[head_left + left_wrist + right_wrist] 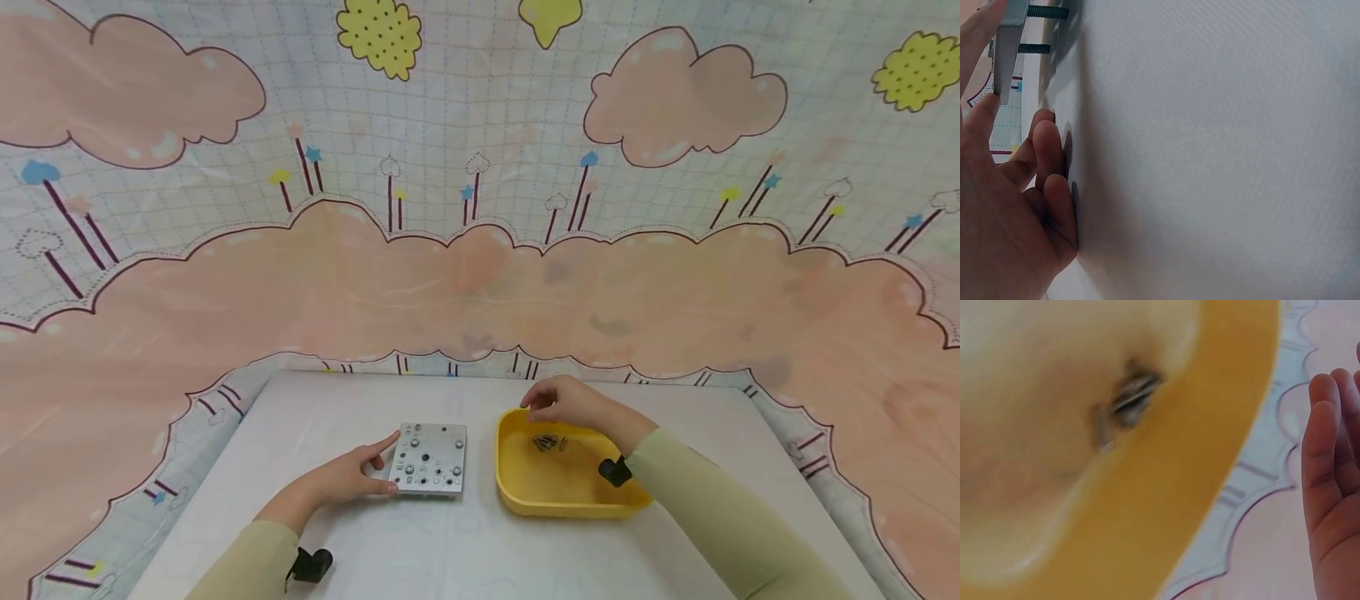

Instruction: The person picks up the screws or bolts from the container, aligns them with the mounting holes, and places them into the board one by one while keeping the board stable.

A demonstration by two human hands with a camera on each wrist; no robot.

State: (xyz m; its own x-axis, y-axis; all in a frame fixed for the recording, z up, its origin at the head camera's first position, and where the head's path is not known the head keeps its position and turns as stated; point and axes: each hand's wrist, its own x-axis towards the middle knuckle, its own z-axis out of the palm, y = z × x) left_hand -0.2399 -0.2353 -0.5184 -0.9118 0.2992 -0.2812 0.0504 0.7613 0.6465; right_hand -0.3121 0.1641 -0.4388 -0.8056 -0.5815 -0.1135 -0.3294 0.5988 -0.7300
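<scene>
A square metal plate [431, 458] with several holes and bolts lies left of the yellow bin [573, 506]. My left hand [348, 475] grips its left side, thumb and a fingertip at the two corners. In the left wrist view, threaded bolts [1047, 11] stick out from the plate's underside toward the table, and the other fingers curl close to the tabletop. My right hand [566, 404] is over the bin's far rim, its fingers loosely bent. Nothing shows between those fingers in the right wrist view. Several small metal pins [546, 442] lie in the bin, one slightly apart.
Both stand on a white-covered table [420, 550]. Behind it hangs a printed cloth [480, 292] with clouds, which also drapes down at the sides. A black wrist camera [617, 472] on my right arm overlaps the bin; another [311, 565] is at my left wrist.
</scene>
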